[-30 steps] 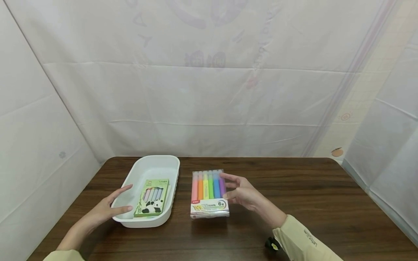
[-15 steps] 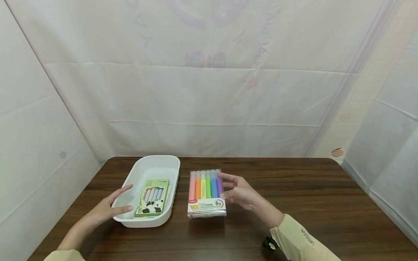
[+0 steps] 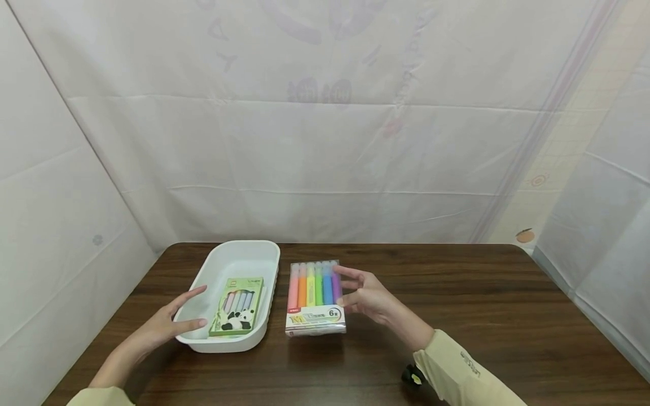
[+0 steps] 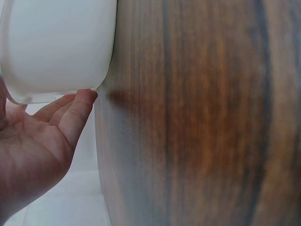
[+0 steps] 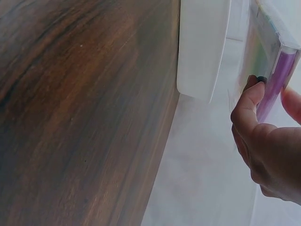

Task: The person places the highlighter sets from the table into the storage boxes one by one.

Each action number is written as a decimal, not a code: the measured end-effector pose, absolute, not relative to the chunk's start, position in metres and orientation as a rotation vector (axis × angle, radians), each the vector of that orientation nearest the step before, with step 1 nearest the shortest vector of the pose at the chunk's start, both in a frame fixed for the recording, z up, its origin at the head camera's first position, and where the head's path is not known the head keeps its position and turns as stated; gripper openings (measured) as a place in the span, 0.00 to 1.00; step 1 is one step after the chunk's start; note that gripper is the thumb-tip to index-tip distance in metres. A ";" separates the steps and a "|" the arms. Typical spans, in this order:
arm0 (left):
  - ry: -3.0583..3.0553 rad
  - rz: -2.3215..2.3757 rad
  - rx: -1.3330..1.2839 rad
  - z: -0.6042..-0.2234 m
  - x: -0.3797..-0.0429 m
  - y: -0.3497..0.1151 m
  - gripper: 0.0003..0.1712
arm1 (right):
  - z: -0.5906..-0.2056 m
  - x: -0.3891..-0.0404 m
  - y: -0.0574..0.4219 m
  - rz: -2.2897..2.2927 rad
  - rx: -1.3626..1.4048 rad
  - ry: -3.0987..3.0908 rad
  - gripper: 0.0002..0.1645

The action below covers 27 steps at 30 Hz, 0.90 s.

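My right hand (image 3: 370, 296) pinches the right edge of a clear pack of highlighters (image 3: 317, 290), thumb on one face and fingers on the other. Tilted, the pack hangs above the table, its coloured pens running from pink to purple over a white label. In the right wrist view its purple edge sits between thumb and fingers. To the left stands a white plastic tray (image 3: 249, 254), with a green panda-printed box (image 3: 238, 307) lying in its near half. My left hand (image 3: 157, 329) rests at the tray's left rim with thumb and index finger spread and fairly straight.
Dark wood-grain table (image 3: 457, 304) extends to the right of the pack. Pale printed cloth (image 3: 325, 146) hangs behind the table and at both sides. A black item with a yellow flower (image 3: 413, 375) is by the right sleeve.
The right hand has carried the highlighter pack a little to the left, closer to the tray. The left hand, the tray and the green box have stayed in place.
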<state>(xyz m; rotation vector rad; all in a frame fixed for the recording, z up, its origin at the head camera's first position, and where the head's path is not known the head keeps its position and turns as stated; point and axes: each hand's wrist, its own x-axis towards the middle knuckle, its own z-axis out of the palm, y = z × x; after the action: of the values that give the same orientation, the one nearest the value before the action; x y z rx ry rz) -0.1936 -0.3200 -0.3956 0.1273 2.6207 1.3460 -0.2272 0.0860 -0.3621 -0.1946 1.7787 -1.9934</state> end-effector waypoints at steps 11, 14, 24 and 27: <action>2.629 1.350 0.145 -0.397 -0.194 -0.321 0.45 | -0.359 -0.230 0.076 -1.981 -0.182 1.790 0.40; 2.622 1.352 0.144 -0.396 -0.194 -0.321 0.45 | -0.358 -0.230 0.074 -1.985 -0.186 1.783 0.40; 2.614 1.339 0.126 -0.395 -0.195 -0.321 0.45 | -0.355 -0.231 0.066 -1.994 -0.196 1.769 0.40; 2.608 1.340 0.114 -0.396 -0.194 -0.321 0.45 | -0.355 -0.231 0.063 -1.988 -0.192 1.779 0.40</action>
<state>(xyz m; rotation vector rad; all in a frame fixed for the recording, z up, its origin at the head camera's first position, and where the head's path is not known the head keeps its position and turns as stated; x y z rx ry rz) -0.1938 -0.3207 -0.3958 0.1140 2.6080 1.3401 -0.2308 0.0631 -0.3552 -0.1917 1.7793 -1.9875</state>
